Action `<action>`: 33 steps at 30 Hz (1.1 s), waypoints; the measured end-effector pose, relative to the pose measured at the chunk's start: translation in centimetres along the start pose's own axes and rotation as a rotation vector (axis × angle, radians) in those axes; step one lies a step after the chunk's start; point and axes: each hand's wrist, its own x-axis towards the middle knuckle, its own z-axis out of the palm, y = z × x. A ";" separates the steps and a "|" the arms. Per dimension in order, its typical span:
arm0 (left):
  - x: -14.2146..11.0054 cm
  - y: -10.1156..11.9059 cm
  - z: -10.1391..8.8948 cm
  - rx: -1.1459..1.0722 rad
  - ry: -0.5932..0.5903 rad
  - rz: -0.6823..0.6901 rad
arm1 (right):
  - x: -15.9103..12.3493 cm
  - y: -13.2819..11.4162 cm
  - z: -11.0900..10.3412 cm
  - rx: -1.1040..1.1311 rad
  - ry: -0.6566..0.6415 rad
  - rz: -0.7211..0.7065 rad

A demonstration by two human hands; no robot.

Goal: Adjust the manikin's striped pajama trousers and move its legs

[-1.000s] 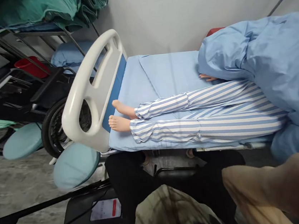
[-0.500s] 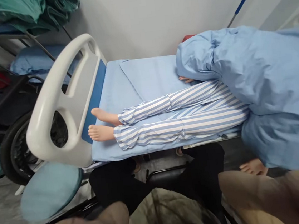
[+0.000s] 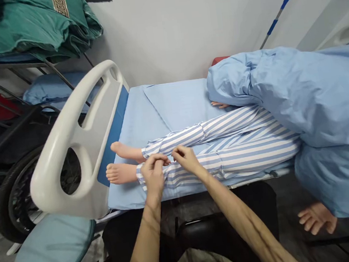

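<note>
My left hand (image 3: 154,170) is over the lower shin of a lying figure, which looks like a manikin, with its fingers curled together. Close beside it on the right, my right hand (image 3: 187,159) has thumb and fingers drawn into a pinch. Both are above the blue-and-white striped trousers (image 3: 246,156); whether they touch the cloth or hold anything is hidden. The bare feet (image 3: 121,173) stick out of the trouser legs toward the footboard. A light blue quilt (image 3: 319,102) covers the upper body, and one manikin hand (image 3: 318,217) hangs out below it.
A white footboard (image 3: 78,146) closes the bed's left end. Blue sheet (image 3: 177,101) covers the mattress. At lower left are a round teal stool (image 3: 53,254) and a wheelchair wheel (image 3: 18,199). Green cloth (image 3: 33,29) lies on a rack behind.
Both of my hands have come forward from low near my body to above the striped trouser legs. The view has tilted slightly upward.
</note>
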 end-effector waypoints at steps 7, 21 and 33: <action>0.0 -2.1 3.2 0.023 -0.070 -0.129 | 2.0 4.9 3.6 -0.220 -0.065 0.099; 0.3 -2.0 2.6 0.030 -0.103 -0.123 | 3.0 4.2 7.1 -0.324 0.065 0.151; 8.3 -4.4 5.4 0.367 0.019 -0.169 | 3.6 3.7 7.0 -0.473 -0.025 0.162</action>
